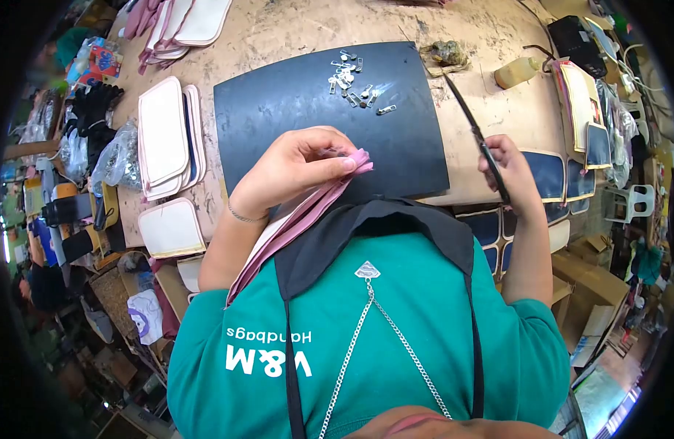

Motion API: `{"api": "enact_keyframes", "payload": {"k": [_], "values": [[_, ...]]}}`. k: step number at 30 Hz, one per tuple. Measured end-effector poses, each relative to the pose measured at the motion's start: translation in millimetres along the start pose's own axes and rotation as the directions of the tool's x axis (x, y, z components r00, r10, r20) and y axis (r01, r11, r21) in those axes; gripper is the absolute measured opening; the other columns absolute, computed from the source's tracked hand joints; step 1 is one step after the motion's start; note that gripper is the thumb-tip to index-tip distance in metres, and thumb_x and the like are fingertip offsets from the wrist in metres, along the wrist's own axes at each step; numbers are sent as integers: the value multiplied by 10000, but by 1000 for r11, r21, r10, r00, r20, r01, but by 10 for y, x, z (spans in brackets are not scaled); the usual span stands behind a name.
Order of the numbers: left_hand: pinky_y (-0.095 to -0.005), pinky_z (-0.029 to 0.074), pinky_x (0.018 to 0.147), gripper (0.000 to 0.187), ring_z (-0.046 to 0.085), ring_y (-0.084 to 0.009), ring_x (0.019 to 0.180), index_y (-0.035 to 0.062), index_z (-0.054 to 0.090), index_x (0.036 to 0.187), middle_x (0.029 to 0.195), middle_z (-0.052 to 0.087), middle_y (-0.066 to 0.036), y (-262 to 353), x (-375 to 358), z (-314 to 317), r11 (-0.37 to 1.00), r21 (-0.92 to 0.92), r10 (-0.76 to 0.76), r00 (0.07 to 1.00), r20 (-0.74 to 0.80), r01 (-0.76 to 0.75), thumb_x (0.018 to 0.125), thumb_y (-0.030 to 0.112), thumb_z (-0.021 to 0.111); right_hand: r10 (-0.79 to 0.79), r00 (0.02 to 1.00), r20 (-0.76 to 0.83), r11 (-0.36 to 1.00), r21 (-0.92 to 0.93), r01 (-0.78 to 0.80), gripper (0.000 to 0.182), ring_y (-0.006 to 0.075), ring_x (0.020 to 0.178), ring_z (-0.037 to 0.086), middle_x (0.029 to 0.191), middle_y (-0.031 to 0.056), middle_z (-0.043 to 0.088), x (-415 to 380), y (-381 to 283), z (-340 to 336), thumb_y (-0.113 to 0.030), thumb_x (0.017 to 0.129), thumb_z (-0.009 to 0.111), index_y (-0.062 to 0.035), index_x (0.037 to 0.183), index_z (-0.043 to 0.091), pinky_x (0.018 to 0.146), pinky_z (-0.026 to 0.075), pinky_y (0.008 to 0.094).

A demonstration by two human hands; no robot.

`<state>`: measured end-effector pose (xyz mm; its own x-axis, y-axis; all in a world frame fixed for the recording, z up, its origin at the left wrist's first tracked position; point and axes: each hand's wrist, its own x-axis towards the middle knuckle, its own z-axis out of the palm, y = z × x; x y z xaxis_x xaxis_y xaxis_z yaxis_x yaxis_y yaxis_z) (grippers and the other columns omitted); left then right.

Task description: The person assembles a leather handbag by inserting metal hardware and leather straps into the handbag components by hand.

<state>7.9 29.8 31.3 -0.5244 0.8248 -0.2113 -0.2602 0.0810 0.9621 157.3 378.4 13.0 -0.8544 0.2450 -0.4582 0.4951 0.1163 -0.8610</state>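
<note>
- Pink zipper strip (300, 219) is the long thing in the hand; its long axis runs slanted, from the black mat (278, 110) edge down toward the green shirt (395, 329), and its upper end points to the mat.
- Left hand (297, 168) pinches the upper end of the strip between thumb and fingers, just over the near edge of the mat.
- Right hand (509, 172) is closed around a thin black tool (472, 128), to the right of the mat; the tool is tilted and its tip points up toward the far right corner of the mat.
- The two hands are well apart.
- Small metal sliders (352, 80) lie in a loose group on the far part of the mat.
- Cream panels (165, 139) are stacked left of the mat.
</note>
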Motion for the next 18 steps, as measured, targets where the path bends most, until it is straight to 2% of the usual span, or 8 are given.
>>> {"api": "enact_keyframes", "payload": {"k": [1,2,4,7,10,14,18], "values": [[-218,484,755,178,623,-92,895,-35,701,1007,953,654,-37,9,-1,-7,1000,25,3,1000,-9,-2,896,104,713,9,997,83,1000,19,-10,266,19,554,442,753,-41,524,5,29,77,-87,893,575,-46,1152,529,502,366,183],[-218,477,744,162,615,-90,877,-31,705,994,939,647,-35,-3,6,-15,994,85,68,998,-19,-66,895,97,711,-34,972,234,999,-6,36,377,34,583,448,756,-31,502,7,36,141,-293,919,650,-41,1170,527,522,360,182],[-218,465,724,130,601,-85,841,-22,712,969,910,634,-31,-37,17,-27,960,206,199,980,-31,-188,893,83,707,-108,898,426,993,2,119,683,62,666,455,774,-22,470,-41,-153,325,-610,840,681,-29,1171,538,594,369,202],[-230,451,795,79,590,-110,887,-37,689,917,921,614,-54,30,-41,33,991,-94,79,977,-200,-99,902,35,661,-191,803,565,931,-155,330,687,146,800,546,877,42,565,18,-249,498,-616,812,709,-42,1149,540,700,439,281],[-233,473,750,80,600,-99,834,-32,706,888,911,625,-42,14,-66,-30,993,35,120,953,-280,-114,891,46,687,-131,772,623,926,-201,320,935,119,792,451,819,-11,453,20,-467,684,-817,700,642,-11,1163,541,715,389,269],[-235,480,785,84,624,-108,867,-39,695,873,919,627,-50,21,-107,-46,988,12,155,957,-246,-157,881,45,694,-140,739,659,885,-252,392,900,166,805,509,850,45,518,83,-554,795,-815,723,618,-20,1138,541,718,424,309],[-235,481,772,79,627,-111,867,-42,678,856,898,633,-54,56,-124,-52,982,87,190,928,-320,-171,863,35,693,-181,750,636,859,-269,436,840,191,823,541,886,88,558,85,-609,882,-761,748,654,-18,1122,538,731,441,330]]}}
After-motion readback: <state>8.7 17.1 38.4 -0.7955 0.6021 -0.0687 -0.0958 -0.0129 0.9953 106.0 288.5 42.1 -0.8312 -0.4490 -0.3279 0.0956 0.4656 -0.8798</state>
